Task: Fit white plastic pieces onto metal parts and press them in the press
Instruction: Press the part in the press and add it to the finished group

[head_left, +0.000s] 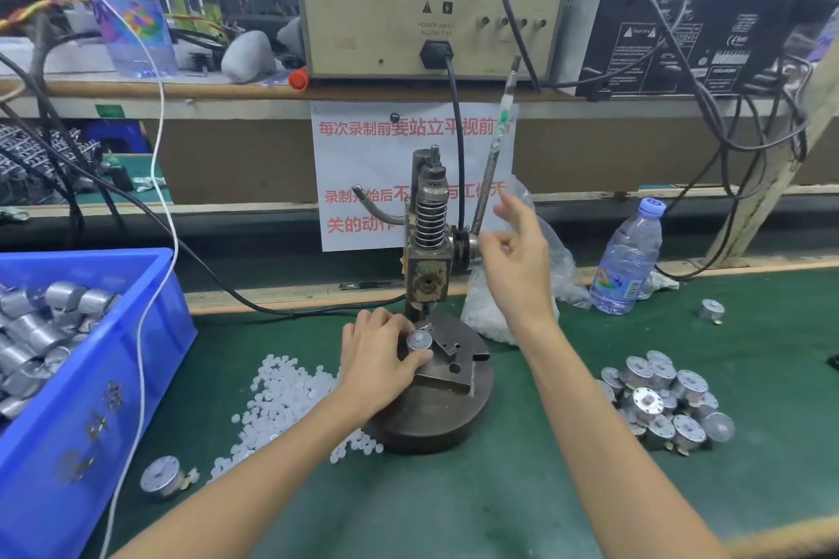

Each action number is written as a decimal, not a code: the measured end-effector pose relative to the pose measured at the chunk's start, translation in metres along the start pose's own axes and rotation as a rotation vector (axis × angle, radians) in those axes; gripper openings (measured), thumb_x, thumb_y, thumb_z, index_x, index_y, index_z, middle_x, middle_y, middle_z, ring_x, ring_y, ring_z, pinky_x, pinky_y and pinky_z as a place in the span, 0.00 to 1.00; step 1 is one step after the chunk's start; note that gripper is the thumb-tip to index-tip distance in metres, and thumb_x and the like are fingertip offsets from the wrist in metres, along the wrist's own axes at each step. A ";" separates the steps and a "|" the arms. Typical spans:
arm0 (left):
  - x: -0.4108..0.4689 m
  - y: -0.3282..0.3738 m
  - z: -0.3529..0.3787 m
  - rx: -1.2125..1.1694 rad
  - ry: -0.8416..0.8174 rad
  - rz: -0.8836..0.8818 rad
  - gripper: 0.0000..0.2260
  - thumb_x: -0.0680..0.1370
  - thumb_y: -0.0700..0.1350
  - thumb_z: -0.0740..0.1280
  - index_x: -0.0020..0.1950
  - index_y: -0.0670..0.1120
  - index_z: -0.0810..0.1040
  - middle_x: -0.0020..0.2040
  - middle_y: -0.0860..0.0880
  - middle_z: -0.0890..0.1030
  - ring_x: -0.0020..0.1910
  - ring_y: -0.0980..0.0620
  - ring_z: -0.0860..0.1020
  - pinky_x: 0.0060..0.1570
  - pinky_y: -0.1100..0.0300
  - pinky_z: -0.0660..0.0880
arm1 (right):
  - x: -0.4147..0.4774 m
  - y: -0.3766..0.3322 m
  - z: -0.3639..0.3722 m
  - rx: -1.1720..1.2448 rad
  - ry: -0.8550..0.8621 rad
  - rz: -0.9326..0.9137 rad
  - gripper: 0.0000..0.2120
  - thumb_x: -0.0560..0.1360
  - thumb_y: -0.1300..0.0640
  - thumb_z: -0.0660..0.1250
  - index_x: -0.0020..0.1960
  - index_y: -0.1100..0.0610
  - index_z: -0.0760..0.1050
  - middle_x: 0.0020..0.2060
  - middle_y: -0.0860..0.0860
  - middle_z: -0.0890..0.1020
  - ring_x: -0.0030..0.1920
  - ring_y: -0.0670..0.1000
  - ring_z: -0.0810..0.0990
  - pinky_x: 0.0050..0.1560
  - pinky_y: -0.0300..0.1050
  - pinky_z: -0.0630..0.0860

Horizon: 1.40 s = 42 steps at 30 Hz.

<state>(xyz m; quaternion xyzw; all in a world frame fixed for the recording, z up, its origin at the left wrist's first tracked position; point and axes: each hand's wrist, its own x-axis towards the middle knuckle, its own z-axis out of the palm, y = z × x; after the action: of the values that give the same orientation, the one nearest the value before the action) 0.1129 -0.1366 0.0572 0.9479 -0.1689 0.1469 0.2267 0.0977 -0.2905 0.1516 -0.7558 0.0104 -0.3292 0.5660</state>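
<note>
**Part seated under the ram, lever not yet taken**

Fingers (411,361) of the left hand (377,359) pinch a metal part (418,341) on the fixture plate at the foot of the press (429,241), just under the ram. Its top looks pale, probably a white piece already fitted; too small to be sure.

The right hand (517,268) hangs right of the press with its fingers loose and spread, holding nothing. It is just beside the lever (492,154), not touching.

Step in hand, by my reading: seating before the stroke. Next, the right hand must grip the lever and pull, with the left fingers out from under the ram.

Loose white pieces (281,390) lie on the desk (499,490) left of the press, and a pile of metal parts (663,399) lies to its right.
</note>
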 end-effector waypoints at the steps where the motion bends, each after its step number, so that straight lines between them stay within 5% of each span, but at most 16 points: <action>1: -0.002 0.000 -0.001 -0.015 0.010 0.012 0.16 0.72 0.61 0.66 0.53 0.52 0.76 0.50 0.55 0.75 0.53 0.52 0.69 0.49 0.59 0.57 | -0.006 0.007 -0.003 -0.026 0.005 -0.003 0.15 0.76 0.64 0.62 0.62 0.54 0.71 0.49 0.39 0.76 0.40 0.38 0.75 0.44 0.30 0.72; 5: -0.016 0.014 -0.009 -0.205 0.036 0.093 0.13 0.71 0.59 0.68 0.47 0.52 0.75 0.39 0.59 0.75 0.41 0.58 0.72 0.49 0.59 0.62 | -0.020 0.026 -0.025 -0.187 -0.246 0.157 0.04 0.76 0.60 0.65 0.46 0.52 0.76 0.40 0.46 0.80 0.43 0.46 0.77 0.46 0.39 0.73; 10: -0.020 0.070 -0.006 -0.402 -0.030 0.202 0.08 0.71 0.50 0.70 0.45 0.51 0.74 0.34 0.60 0.72 0.35 0.60 0.70 0.43 0.58 0.68 | -0.036 0.041 -0.067 -0.326 -0.621 0.317 0.06 0.76 0.49 0.66 0.43 0.50 0.77 0.37 0.45 0.81 0.33 0.37 0.76 0.36 0.30 0.70; 16: -0.010 0.149 0.028 -0.455 -0.141 0.286 0.11 0.73 0.49 0.68 0.52 0.48 0.74 0.48 0.55 0.77 0.42 0.54 0.71 0.44 0.59 0.67 | -0.038 0.056 -0.146 -0.243 -0.411 0.422 0.04 0.74 0.54 0.68 0.43 0.55 0.78 0.34 0.45 0.83 0.32 0.43 0.82 0.29 0.28 0.69; 20: -0.002 0.200 0.054 -0.416 -0.262 0.384 0.19 0.73 0.49 0.68 0.62 0.48 0.71 0.58 0.51 0.75 0.55 0.51 0.72 0.55 0.57 0.67 | -0.033 0.076 -0.205 -0.337 -0.199 0.468 0.03 0.74 0.57 0.68 0.42 0.54 0.78 0.27 0.45 0.80 0.28 0.42 0.79 0.28 0.31 0.69; 26: -0.002 0.228 0.086 -0.261 -0.307 0.479 0.21 0.75 0.50 0.64 0.67 0.51 0.67 0.62 0.52 0.71 0.61 0.50 0.65 0.57 0.60 0.58 | -0.034 0.127 -0.279 -0.588 0.198 0.660 0.09 0.78 0.56 0.61 0.45 0.60 0.77 0.41 0.55 0.81 0.46 0.54 0.78 0.49 0.46 0.73; 30: -0.002 0.218 0.095 -0.314 -0.285 0.526 0.17 0.76 0.46 0.63 0.64 0.52 0.69 0.60 0.55 0.72 0.60 0.54 0.66 0.53 0.66 0.55 | -0.042 0.154 -0.290 -0.643 0.159 0.809 0.09 0.78 0.56 0.59 0.43 0.58 0.74 0.43 0.59 0.81 0.52 0.59 0.79 0.51 0.47 0.73; 34: 0.007 0.210 0.090 -0.322 -0.264 0.548 0.15 0.76 0.46 0.63 0.62 0.51 0.72 0.58 0.56 0.73 0.57 0.55 0.66 0.56 0.64 0.59 | -0.041 0.155 -0.286 -0.668 0.034 0.813 0.11 0.77 0.60 0.57 0.43 0.59 0.77 0.34 0.55 0.81 0.45 0.57 0.82 0.36 0.40 0.73; 38: 0.013 0.207 0.077 -0.344 -0.243 0.518 0.14 0.76 0.45 0.64 0.61 0.50 0.73 0.57 0.54 0.74 0.58 0.54 0.68 0.57 0.62 0.60 | -0.032 0.144 -0.278 -0.745 0.149 0.712 0.12 0.76 0.63 0.57 0.44 0.65 0.78 0.44 0.62 0.81 0.49 0.62 0.78 0.50 0.49 0.74; 42: 0.013 0.200 0.064 -0.352 -0.229 0.519 0.14 0.76 0.44 0.64 0.62 0.49 0.73 0.57 0.53 0.74 0.59 0.53 0.67 0.59 0.62 0.59 | -0.022 0.117 -0.255 -0.697 0.126 0.535 0.11 0.76 0.60 0.59 0.42 0.64 0.77 0.34 0.56 0.79 0.40 0.56 0.72 0.39 0.45 0.68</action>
<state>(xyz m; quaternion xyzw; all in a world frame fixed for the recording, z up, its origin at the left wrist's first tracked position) 0.0602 -0.3390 0.0837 0.8298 -0.4520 0.0609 0.3217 -0.0077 -0.5407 0.0761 -0.8506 0.3503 -0.1933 0.3411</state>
